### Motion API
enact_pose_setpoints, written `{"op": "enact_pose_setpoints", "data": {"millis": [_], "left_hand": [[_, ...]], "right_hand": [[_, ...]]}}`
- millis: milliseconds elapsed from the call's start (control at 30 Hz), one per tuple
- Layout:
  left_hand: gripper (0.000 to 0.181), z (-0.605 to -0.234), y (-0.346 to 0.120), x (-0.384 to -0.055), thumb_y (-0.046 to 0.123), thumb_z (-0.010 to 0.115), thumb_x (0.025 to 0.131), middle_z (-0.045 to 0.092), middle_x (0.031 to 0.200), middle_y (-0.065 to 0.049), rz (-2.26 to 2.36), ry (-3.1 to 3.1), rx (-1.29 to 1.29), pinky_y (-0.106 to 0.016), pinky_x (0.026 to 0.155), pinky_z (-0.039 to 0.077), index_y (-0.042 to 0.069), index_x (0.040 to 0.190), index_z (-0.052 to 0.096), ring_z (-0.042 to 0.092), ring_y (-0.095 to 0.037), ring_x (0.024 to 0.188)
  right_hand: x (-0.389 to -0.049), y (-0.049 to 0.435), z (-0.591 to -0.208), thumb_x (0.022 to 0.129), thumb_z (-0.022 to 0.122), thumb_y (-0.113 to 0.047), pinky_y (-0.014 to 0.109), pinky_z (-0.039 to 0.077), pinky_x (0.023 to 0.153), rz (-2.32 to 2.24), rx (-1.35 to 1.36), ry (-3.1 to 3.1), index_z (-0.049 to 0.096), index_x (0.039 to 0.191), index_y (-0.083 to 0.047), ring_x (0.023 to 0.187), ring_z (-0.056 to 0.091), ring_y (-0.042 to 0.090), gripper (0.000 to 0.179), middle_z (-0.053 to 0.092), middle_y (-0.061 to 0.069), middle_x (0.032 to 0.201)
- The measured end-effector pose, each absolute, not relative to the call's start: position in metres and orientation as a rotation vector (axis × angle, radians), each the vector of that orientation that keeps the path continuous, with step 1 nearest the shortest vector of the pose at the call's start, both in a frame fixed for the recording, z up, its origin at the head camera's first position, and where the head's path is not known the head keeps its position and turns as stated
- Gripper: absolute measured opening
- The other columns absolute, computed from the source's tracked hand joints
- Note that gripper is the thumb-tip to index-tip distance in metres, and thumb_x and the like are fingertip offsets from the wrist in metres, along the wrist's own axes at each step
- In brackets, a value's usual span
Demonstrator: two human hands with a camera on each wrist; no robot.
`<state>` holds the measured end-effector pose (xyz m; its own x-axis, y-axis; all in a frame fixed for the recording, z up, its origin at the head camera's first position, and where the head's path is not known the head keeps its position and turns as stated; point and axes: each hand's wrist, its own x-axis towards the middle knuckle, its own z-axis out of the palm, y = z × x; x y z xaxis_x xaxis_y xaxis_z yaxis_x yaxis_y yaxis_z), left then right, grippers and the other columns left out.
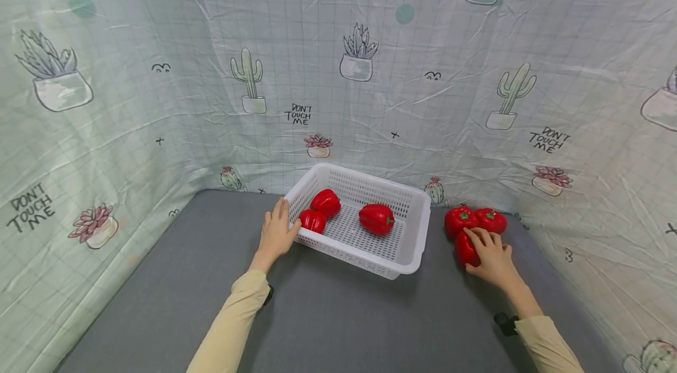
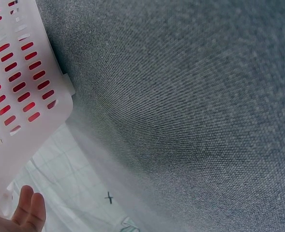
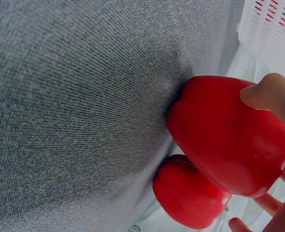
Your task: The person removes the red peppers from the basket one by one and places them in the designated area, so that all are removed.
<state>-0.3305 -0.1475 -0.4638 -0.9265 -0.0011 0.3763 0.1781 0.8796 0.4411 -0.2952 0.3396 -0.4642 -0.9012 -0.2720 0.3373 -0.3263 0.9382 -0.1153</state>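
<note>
In the head view my left hand (image 1: 276, 232) rests at the near left corner of a white perforated basket (image 1: 346, 252), its fingers lying along the rim. The left wrist view shows two of its fingers (image 2: 37, 210) loosely bent, apart from the basket wall. Three red bell peppers lie inside; one pepper (image 1: 376, 219) sits apart from the pair at the left. On the right, my right hand (image 1: 492, 256) grips a red bell pepper (image 3: 224, 130) on the table, thumb on one side and fingers on the other. Behind it are two more peppers (image 1: 460, 221).
A grey cloth-covered table (image 1: 370, 326) lies under everything. Fabric printed with cactuses (image 1: 359, 67) hangs behind it and along both sides, close to the basket and the loose peppers.
</note>
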Motion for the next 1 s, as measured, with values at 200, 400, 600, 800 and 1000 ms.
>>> {"op": "enact_pose_setpoints", "data": {"millis": [200,400,600,800,1000], "left_hand": [[0.063,-0.4633,-0.1488,-0.3311,0.030,0.044,0.087,0.026,0.143,-0.021,-0.670,-2.678,-0.135,-0.047,0.078,0.040,-0.005,0.136,0.029,0.038,-0.036,0.097],[0.063,-0.4632,-0.1487,-0.3310,0.030,0.045,0.086,0.026,0.143,-0.020,-0.676,-2.676,-0.135,-0.047,0.078,0.040,-0.004,0.137,0.029,0.038,-0.035,0.098],[0.063,-0.4640,-0.1476,-0.3310,0.030,0.045,0.086,0.026,0.143,-0.022,-0.675,-2.670,-0.138,-0.047,0.077,0.040,-0.005,0.136,0.029,0.039,-0.036,0.097],[0.062,-0.4647,-0.1483,-0.3308,0.030,0.045,0.086,0.027,0.143,-0.021,-0.675,-2.671,-0.140,-0.047,0.077,0.040,-0.004,0.136,0.030,0.039,-0.036,0.097],[0.062,-0.4645,-0.1481,-0.3302,0.030,0.045,0.086,0.028,0.142,-0.022,-0.673,-2.653,-0.150,-0.048,0.077,0.040,-0.005,0.135,0.031,0.039,-0.036,0.097]], "right_hand": [[-0.2960,0.3388,-0.4654,0.054,0.081,-0.016,0.062,0.026,0.070,0.218,0.441,-2.752,0.040,0.127,-0.006,0.106,0.030,0.042,0.084,0.036,0.017,0.123],[-0.2988,0.3403,-0.4670,0.054,0.081,-0.015,0.063,0.025,0.070,0.228,0.423,-2.753,0.039,0.126,-0.005,0.105,0.030,0.043,0.085,0.035,0.018,0.124],[-0.3006,0.3422,-0.4670,0.055,0.081,-0.015,0.064,0.024,0.071,0.232,0.409,-2.772,0.038,0.127,-0.005,0.106,0.028,0.043,0.085,0.034,0.019,0.125],[-0.3004,0.3420,-0.4664,0.053,0.082,-0.015,0.065,0.024,0.072,0.236,0.398,-2.779,0.037,0.128,-0.006,0.108,0.028,0.044,0.087,0.034,0.019,0.126],[-0.2991,0.3415,-0.4657,0.053,0.082,-0.015,0.065,0.023,0.073,0.239,0.397,-2.778,0.036,0.129,-0.007,0.109,0.027,0.043,0.088,0.033,0.018,0.127]]}}
